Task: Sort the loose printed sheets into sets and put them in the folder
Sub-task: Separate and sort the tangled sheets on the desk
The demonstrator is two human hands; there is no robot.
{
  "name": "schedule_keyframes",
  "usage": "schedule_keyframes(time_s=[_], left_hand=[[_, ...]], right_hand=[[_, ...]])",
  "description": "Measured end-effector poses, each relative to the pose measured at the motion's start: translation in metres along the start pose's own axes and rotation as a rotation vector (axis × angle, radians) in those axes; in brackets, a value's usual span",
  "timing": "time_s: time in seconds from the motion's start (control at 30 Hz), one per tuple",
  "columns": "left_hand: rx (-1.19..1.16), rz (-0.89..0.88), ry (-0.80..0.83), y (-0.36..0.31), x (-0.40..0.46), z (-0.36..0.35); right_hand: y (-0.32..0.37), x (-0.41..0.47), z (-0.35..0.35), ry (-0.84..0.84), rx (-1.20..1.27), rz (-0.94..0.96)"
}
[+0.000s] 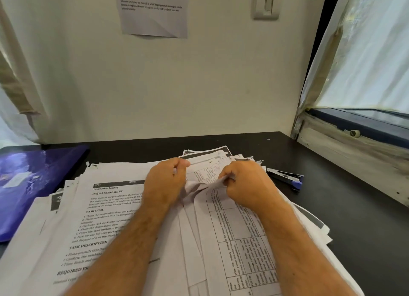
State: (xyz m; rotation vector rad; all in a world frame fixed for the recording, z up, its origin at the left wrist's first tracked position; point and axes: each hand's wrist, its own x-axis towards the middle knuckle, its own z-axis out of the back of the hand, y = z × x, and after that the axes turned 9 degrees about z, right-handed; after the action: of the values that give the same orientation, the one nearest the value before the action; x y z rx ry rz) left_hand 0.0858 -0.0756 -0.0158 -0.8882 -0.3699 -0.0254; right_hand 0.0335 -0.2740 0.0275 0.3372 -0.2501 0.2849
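The black worktop (332, 185) carried a sprawling pile of printed sheets (106, 218) across its middle and front edge; the blue folder (33, 180) lay at its left edge; the left hand (166, 182) and right hand (245, 185) both pinched crumpled sheets atop the pile; a stapler (285, 178) sat just right of the pile.

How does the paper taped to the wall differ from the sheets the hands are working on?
The wall sheet hangs upright and alone, with a bottom corner curling; the held sheets lie on a heap, crumpled between the left hand and the right hand. The wall sheet shows plain text, the held sheets a table. Both are white printed paper.
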Motion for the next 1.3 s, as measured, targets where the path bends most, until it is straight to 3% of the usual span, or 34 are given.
schedule_keyframes(time_s=[0.03, 0.1, 0.37, 0.53, 0.7, 0.9, 1.03, 1.17, 1.3], left_hand=[[0.2, -0.014, 0.033, 0.003, 0.004, -0.001], [0.371, 0.013, 0.123, 0.009, 0.011, -0.003], [0.553, 0.071, 0.204, 0.014, 0.015, -0.005], [0.54, 0.09, 0.205, 0.009, 0.012, -0.004], [0.324, 0.03, 0.087, 0.008, 0.014, 0.0], [0.317, -0.315, -0.077, -0.001, 0.005, 0.007], [0.322, -0.552, -0.025, -0.01, -0.005, 0.006], [0.271, -0.478, 0.028, -0.021, -0.012, 0.005], [0.367, -0.313, -0.019, -0.019, -0.009, 0.005]], right_hand=[[-0.001, -0.001, 0.0, 0.02, 0.017, -0.016], [-0.003, -0.002, 0.001, 0.054, 0.043, -0.035], [-0.002, -0.007, 0.003, 0.063, 0.074, -0.029], [0.002, -0.008, 0.005, 0.039, 0.051, -0.009], [0.005, -0.008, 0.007, 0.006, 0.035, -0.003], [0.012, -0.008, -0.002, -0.167, -0.003, 0.073], [0.013, -0.004, -0.002, -0.195, -0.07, 0.067], [0.009, -0.004, -0.003, -0.007, -0.05, -0.033], [0.011, -0.006, -0.001, 0.038, -0.013, -0.075]])
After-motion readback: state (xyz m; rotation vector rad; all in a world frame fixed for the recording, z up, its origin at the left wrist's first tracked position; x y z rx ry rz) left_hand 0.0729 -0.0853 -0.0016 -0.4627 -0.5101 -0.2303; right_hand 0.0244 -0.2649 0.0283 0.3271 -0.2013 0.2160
